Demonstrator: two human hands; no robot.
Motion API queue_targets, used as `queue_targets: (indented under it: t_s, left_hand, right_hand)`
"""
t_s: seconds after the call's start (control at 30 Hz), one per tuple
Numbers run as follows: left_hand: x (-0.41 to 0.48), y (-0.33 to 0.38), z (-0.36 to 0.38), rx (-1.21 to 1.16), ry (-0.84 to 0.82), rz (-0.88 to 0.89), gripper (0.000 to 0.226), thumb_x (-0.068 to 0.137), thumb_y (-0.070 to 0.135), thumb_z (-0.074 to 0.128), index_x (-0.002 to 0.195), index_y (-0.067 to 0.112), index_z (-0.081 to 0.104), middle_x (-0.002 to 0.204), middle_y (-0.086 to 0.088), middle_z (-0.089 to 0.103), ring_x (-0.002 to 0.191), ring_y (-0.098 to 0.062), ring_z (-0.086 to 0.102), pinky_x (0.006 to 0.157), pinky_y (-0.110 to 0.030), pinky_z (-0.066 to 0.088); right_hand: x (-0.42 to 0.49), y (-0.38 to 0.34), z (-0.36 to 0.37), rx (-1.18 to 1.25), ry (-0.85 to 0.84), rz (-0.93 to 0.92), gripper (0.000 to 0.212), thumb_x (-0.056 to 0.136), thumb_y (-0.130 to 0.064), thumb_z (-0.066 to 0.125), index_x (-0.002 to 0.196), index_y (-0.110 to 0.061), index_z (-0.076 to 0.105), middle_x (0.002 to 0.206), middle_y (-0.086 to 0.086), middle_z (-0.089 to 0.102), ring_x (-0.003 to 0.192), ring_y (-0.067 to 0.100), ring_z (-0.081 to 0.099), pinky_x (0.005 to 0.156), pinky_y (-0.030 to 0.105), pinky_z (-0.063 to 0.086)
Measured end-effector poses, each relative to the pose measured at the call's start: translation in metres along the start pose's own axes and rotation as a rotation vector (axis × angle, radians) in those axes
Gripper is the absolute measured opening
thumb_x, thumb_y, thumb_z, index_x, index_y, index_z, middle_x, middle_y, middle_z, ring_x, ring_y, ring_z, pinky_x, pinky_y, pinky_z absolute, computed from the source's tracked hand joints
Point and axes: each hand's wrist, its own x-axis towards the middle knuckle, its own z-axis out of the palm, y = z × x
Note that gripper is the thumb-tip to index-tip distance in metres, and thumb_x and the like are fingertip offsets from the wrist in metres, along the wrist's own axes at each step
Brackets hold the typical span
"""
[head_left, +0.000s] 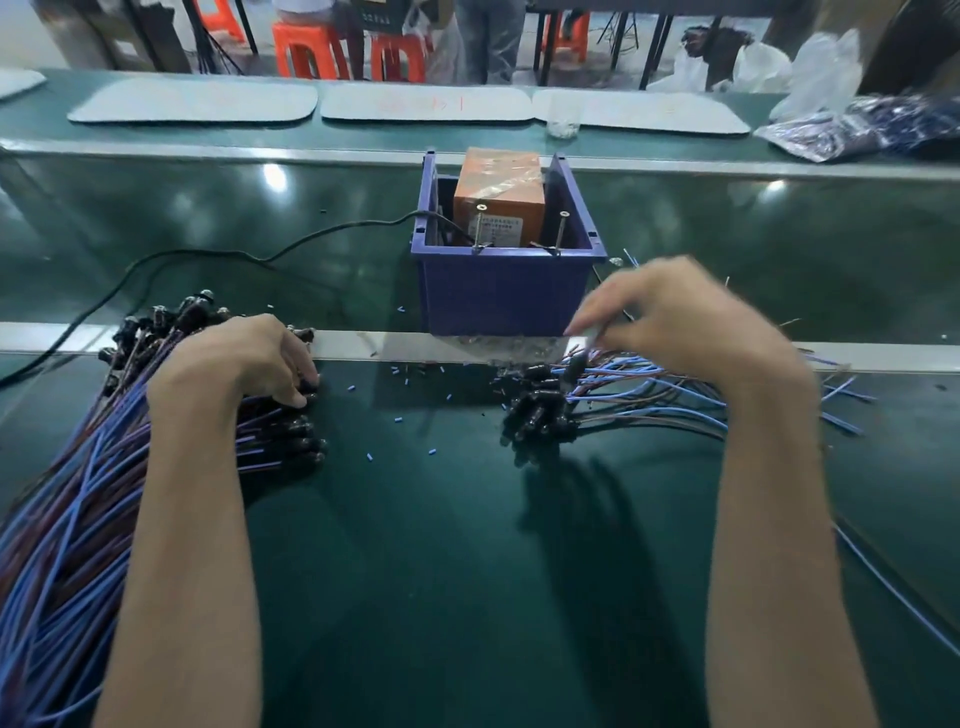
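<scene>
A large bundle of blue and red wires with black end caps (78, 519) lies at the left of the green bench. My left hand (249, 358) rests on its cap ends, fingers curled over several black caps. A smaller pile of the same capped wires (545, 415) lies at centre right. My right hand (670, 317) hovers over that pile and pinches one capped wire between thumb and fingers, blurred by motion. A blue plastic bin (504, 291) stands between the hands, farther back, holding an orange box-shaped device (498, 202) with two upright screws at its front rim.
A black cable (208, 257) runs from the bin to the left edge. Small blue insulation bits (400, 415) are scattered on the bench. White mats (426, 104), a small clear cup (563, 122) and a bag of dark parts (872, 127) lie on the far table. Orange stools stand behind.
</scene>
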Motion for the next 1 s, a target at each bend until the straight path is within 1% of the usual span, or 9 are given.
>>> queue_targets:
  t_s: [0.07, 0.1, 0.27, 0.37, 0.53, 0.67, 0.8, 0.93, 1.0]
  left_hand:
    - [0.001, -0.001, 0.001, 0.008, 0.015, -0.010, 0.025, 0.067, 0.007, 0.085, 0.076, 0.027, 0.074, 0.078, 0.004, 0.068, 0.080, -0.021, 0.060, 0.078, -0.030, 0.049]
    - [0.001, -0.001, 0.001, 0.008, 0.025, -0.018, 0.025, 0.066, 0.008, 0.086, 0.075, 0.028, 0.074, 0.079, 0.004, 0.069, 0.083, -0.022, 0.062, 0.082, -0.032, 0.051]
    - [-0.004, -0.001, 0.000, 0.015, 0.069, -0.035, 0.025, 0.064, 0.012, 0.087, 0.068, 0.031, 0.070, 0.085, 0.000, 0.072, 0.090, -0.024, 0.065, 0.090, -0.037, 0.051]
    - [-0.009, 0.004, -0.005, -0.008, 0.109, 0.051, 0.025, 0.068, 0.013, 0.085, 0.069, 0.030, 0.067, 0.082, 0.004, 0.071, 0.089, -0.023, 0.065, 0.090, -0.039, 0.051]
    - [-0.023, 0.049, -0.011, -0.235, 0.349, 0.460, 0.032, 0.077, 0.003, 0.077, 0.076, 0.029, 0.059, 0.078, 0.008, 0.067, 0.077, -0.016, 0.063, 0.083, -0.033, 0.052]
    - [-0.056, 0.113, -0.003, -0.545, 0.493, 0.906, 0.025, 0.079, 0.000, 0.071, 0.086, 0.021, 0.061, 0.083, 0.011, 0.065, 0.076, 0.004, 0.061, 0.077, -0.013, 0.049]
    - [-0.078, 0.155, 0.019, -0.717, 0.530, 1.042, 0.020, 0.078, -0.003, 0.069, 0.082, 0.015, 0.062, 0.085, -0.004, 0.067, 0.083, -0.020, 0.065, 0.078, -0.037, 0.054]
    - [-0.084, 0.166, 0.025, -0.734, 0.687, 1.123, 0.005, 0.084, 0.004, 0.069, 0.085, 0.000, 0.066, 0.088, -0.013, 0.066, 0.088, -0.032, 0.062, 0.079, -0.049, 0.050]
    - [-0.085, 0.162, 0.021, -0.808, 0.564, 1.128, 0.016, 0.087, 0.017, 0.068, 0.083, 0.001, 0.065, 0.082, -0.011, 0.067, 0.079, -0.030, 0.065, 0.071, -0.048, 0.053]
  right_hand:
    - [-0.003, -0.001, 0.020, 0.003, -0.383, 0.088, 0.032, 0.079, -0.016, 0.077, 0.108, -0.030, 0.073, 0.099, -0.002, 0.073, 0.091, 0.013, 0.063, 0.080, 0.024, 0.046]
    - [-0.001, 0.004, 0.028, -0.003, -0.438, 0.103, 0.037, 0.078, -0.019, 0.078, 0.111, -0.032, 0.071, 0.100, -0.002, 0.072, 0.089, 0.011, 0.061, 0.078, 0.021, 0.043]
    - [0.010, 0.016, 0.033, 0.054, -0.310, 0.103, 0.037, 0.078, -0.021, 0.078, 0.113, -0.031, 0.069, 0.096, -0.006, 0.069, 0.073, -0.009, 0.056, 0.063, 0.009, 0.039]
    - [0.011, 0.014, 0.029, 0.104, -0.279, 0.098, 0.035, 0.080, -0.023, 0.076, 0.114, -0.026, 0.068, 0.104, -0.005, 0.069, 0.085, 0.005, 0.063, 0.071, 0.016, 0.039]
    - [0.008, 0.003, 0.022, 0.331, -0.131, 0.042, 0.030, 0.082, -0.021, 0.074, 0.111, -0.022, 0.069, 0.101, -0.004, 0.072, 0.089, 0.008, 0.067, 0.072, 0.002, 0.044]
    - [0.004, -0.012, 0.021, 0.554, -0.209, -0.063, 0.046, 0.078, -0.019, 0.078, 0.122, -0.021, 0.062, 0.107, -0.008, 0.069, 0.088, 0.013, 0.067, 0.078, 0.021, 0.050]
    - [0.001, -0.022, 0.021, 0.781, -0.333, -0.235, 0.033, 0.075, -0.005, 0.066, 0.100, -0.025, 0.066, 0.101, 0.004, 0.068, 0.085, 0.013, 0.061, 0.077, 0.029, 0.055]
    - [0.001, -0.019, 0.019, 0.860, -0.135, -0.224, 0.024, 0.087, 0.012, 0.052, 0.089, -0.005, 0.068, 0.090, 0.014, 0.067, 0.081, 0.013, 0.062, 0.070, 0.020, 0.051]
    - [0.003, -0.015, 0.017, 0.852, 0.006, -0.211, 0.017, 0.094, 0.006, 0.049, 0.094, 0.004, 0.067, 0.090, 0.023, 0.068, 0.081, 0.016, 0.063, 0.071, 0.021, 0.051]
